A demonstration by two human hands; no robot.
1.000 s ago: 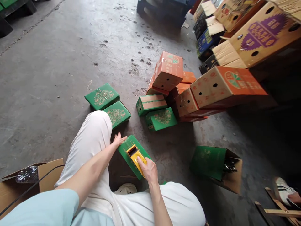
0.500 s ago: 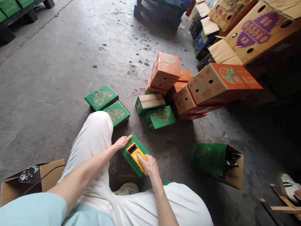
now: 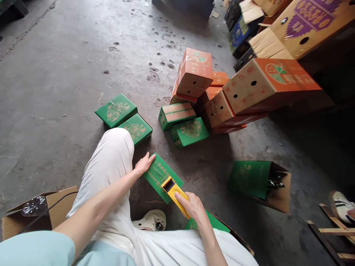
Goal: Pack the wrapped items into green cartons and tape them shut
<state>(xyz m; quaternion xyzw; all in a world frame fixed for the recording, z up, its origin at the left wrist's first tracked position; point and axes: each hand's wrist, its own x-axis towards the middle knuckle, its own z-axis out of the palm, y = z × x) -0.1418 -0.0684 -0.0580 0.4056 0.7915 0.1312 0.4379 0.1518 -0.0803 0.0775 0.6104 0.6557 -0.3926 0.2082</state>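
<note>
My left hand [image 3: 143, 164] grips the far left end of a green cardboard box [image 3: 158, 168] with printed characters, fingers over its edge. The box is tilted between my knees. My right hand [image 3: 192, 205] is closed round a yellow hand-held tool [image 3: 177, 195] with a dark window near its front end, its thumb on top. The tool's front overlaps the box's near right edge; whether it touches is unclear. A faint shiny line runs across the box top. Another green box [image 3: 213, 221] lies below my right forearm, partly hidden by my leg.
Green boxes [image 3: 116, 110] lie on the floor ahead, near stacked orange cartons [image 3: 194, 70]. An open green carton [image 3: 248, 181] with dark shiny contents lies right. At left stands an open brown carton [image 3: 59, 210]. A wooden stool [image 3: 332, 231] and another person's shoe [image 3: 342, 208] are at far right.
My right hand has drawn the yellow tool from the middle of the box towards its near right edge. More of the printed top shows. The left hand keeps its hold. The view has tipped down.
</note>
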